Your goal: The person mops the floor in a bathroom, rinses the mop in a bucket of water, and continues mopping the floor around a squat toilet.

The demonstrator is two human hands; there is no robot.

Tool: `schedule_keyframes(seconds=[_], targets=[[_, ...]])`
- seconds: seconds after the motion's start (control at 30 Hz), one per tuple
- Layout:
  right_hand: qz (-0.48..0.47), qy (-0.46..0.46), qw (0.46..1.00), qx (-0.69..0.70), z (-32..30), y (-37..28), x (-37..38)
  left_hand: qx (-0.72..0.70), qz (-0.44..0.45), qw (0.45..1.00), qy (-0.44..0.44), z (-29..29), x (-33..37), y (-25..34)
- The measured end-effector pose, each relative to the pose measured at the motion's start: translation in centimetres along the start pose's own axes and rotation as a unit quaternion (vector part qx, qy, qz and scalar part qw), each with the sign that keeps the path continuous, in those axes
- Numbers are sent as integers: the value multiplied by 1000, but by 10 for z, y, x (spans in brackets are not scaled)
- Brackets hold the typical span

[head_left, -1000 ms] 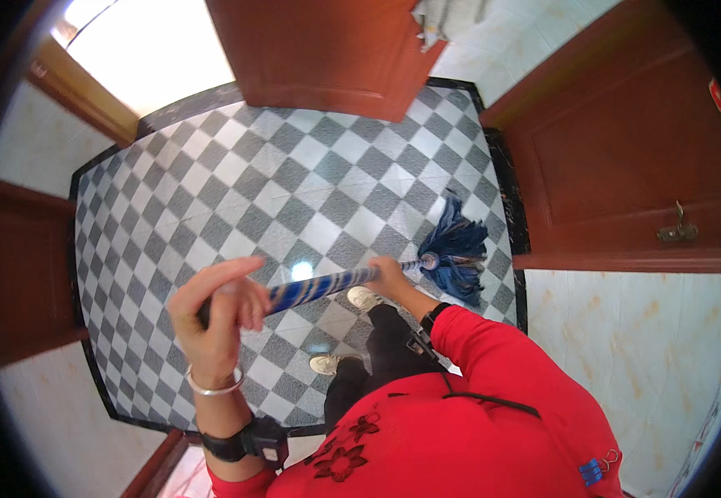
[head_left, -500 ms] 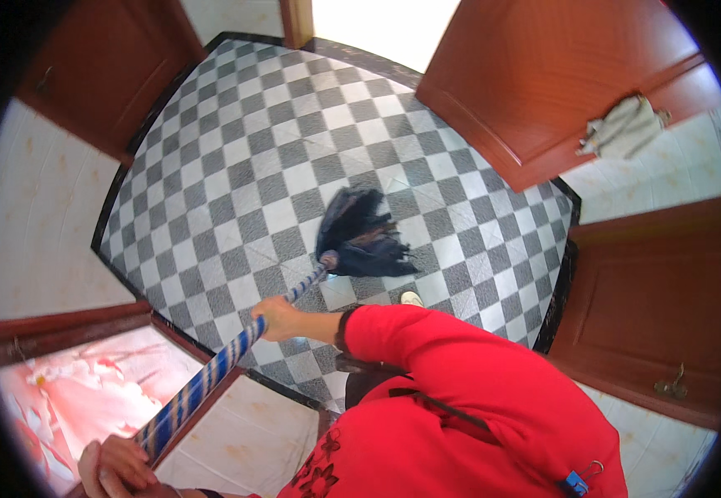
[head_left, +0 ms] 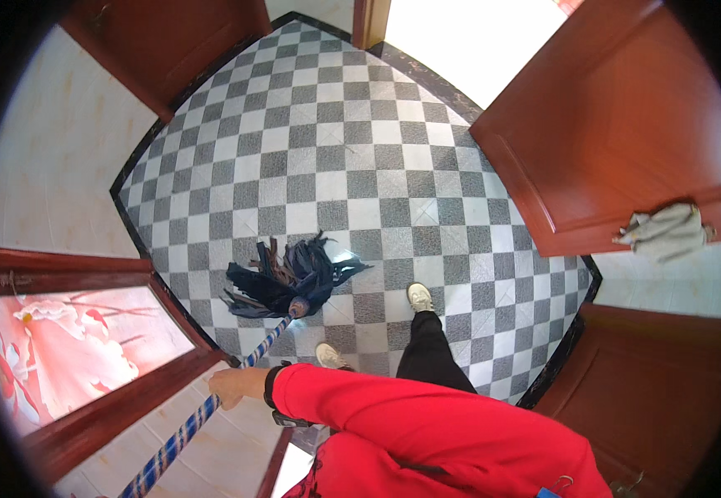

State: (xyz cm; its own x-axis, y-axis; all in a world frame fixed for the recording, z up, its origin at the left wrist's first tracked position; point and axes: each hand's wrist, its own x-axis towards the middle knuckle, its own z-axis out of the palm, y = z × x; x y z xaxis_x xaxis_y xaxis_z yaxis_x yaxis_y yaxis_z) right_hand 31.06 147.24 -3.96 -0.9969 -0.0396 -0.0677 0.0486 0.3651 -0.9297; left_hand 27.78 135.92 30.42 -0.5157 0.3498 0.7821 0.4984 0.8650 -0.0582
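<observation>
My right hand [head_left: 234, 388] is wrapped round the blue-and-white striped handle of a mop [head_left: 179, 438]. The handle slants from the lower left edge up to a mop head [head_left: 290, 278] of dark blue and black cloth strips. Its strips lie fanned out on the checkered floor, to the left of my forward foot. Beyond my right hand the handle's upper end runs out of the picture, and my left hand does not show. A red sleeve [head_left: 410, 407] covers my right arm, with a dark band at the wrist.
My light shoes [head_left: 419, 297] stand on the grey-and-white tiled floor [head_left: 344, 158]. An open reddish-brown door [head_left: 618, 116] with a pale cloth [head_left: 667, 232] on its handle is at the right, by a bright doorway. A framed pink flower panel [head_left: 86, 349] is at the left.
The mop head has swept left and nearer to me, its strips now trailing away from me. My right hand moved left and down with the handle. My left hand has left the view.
</observation>
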Motion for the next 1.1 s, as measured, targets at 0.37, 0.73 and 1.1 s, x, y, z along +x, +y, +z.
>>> schedule_keyframes(seconds=[0.37,0.73,1.1], targets=[[119,-61,990,-34,-114,81,-207,-469,-400,787,9,7,-91,123],[319,373,863,-123,-200,228,-482,-770,-278,459,-345,52,-192,405],[232,325,903,-157,-38,141,-455,-776,-292,422,-367,-70,-261,191]])
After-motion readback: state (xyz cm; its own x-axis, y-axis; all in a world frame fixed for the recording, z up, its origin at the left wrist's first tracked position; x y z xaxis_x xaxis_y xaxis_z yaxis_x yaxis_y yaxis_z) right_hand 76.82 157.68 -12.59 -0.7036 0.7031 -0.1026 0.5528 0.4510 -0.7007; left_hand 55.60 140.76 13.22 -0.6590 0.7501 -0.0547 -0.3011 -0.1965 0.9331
